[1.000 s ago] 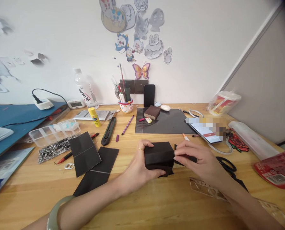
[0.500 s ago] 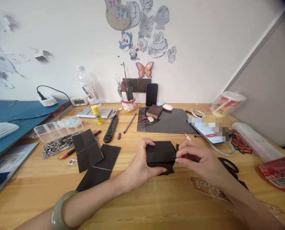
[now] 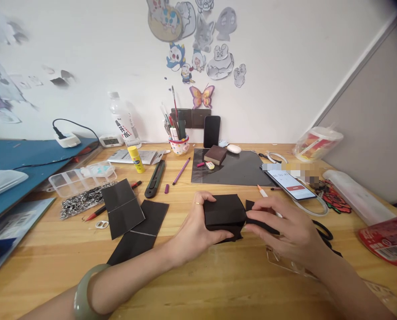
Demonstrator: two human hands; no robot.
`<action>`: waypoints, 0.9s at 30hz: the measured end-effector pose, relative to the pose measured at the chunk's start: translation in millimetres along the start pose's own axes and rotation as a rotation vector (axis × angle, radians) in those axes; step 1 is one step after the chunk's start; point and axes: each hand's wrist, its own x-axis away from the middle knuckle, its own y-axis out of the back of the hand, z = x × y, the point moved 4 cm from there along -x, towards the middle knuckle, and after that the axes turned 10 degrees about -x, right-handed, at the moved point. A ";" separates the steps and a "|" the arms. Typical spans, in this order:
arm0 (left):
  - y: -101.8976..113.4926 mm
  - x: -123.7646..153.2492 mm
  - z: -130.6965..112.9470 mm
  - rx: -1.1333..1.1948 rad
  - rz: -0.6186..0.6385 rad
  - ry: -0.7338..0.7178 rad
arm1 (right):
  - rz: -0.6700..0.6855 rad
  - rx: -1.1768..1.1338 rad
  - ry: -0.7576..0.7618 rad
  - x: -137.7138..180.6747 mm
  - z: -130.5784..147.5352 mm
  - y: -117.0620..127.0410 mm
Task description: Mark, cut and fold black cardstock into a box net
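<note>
A small black paper box (image 3: 224, 211) stands just above or on the table in front of me; I cannot tell which. My left hand (image 3: 198, 224) is closed round its left side, fingers on top and thumb along the lower front. At the box's right edge, the thumb and forefinger of my right hand (image 3: 281, 224) touch its corner, a little apart from each other. Behind those fingers lies a black piece of paper (image 3: 250, 205), partly hidden. A clear ruler (image 3: 283, 262) and black scissors (image 3: 324, 231) lie under and beside my right forearm.
Left of my hands lie black paper pieces (image 3: 123, 209), a utility knife (image 3: 155, 180) and a bag of metal rings (image 3: 85, 198). A glue stick (image 3: 136, 160) stands behind. To the right are a lit phone (image 3: 291, 183), an orange-tipped marker (image 3: 262, 192) and a red packet (image 3: 386, 240).
My right thumb and forefinger have parted slightly at the box's right edge, and the hand has shifted a little right. My left hand keeps its hold on the box.
</note>
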 end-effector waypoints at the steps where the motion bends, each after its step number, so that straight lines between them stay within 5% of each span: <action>1: 0.0 -0.1 0.0 0.000 0.002 0.006 | -0.020 -0.016 -0.011 -0.3 0.0 1.0; 9: 1.0 1.0 -1.1 -0.031 -0.019 -0.018 | 0.020 -0.188 -0.257 -7.2 1.5 -3.5; 18: 2.6 0.8 -2.1 -0.048 -0.069 -0.021 | 0.020 0.073 -0.027 -0.2 9.4 -9.5; 27: 3.7 0.0 -5.1 -0.041 -0.081 -0.044 | -0.045 -0.073 -0.305 -4.1 6.7 -17.4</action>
